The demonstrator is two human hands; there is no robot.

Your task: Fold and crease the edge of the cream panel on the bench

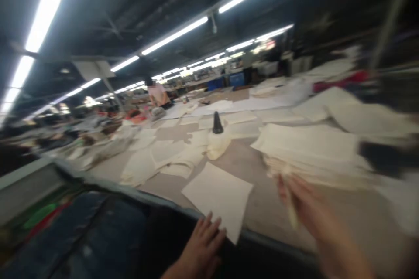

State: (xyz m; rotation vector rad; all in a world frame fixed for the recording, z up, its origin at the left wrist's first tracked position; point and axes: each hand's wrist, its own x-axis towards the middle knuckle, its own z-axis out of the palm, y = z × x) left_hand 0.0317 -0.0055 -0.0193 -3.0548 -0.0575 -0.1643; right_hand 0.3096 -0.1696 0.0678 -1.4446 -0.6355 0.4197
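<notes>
The view is blurred and tilted. My left hand point(203, 242) rests flat at the near edge of a long table point(262, 209), fingertips touching the corner of a single cream fabric piece point(218, 194). My right hand point(304, 202) is raised over the table and grips a thin pale stick-like object point(291, 213), possibly a marker or chalk. Just beyond the right hand lies a thick stack of cream cut pieces point(310, 150).
More cream pieces point(170, 157) are scattered along the table. A dark cone on a pale base point(217, 135) stands mid-table. Another person point(157, 93) works far down the hall. Dark fabric point(98, 235) lies at lower left. Tube lights run overhead.
</notes>
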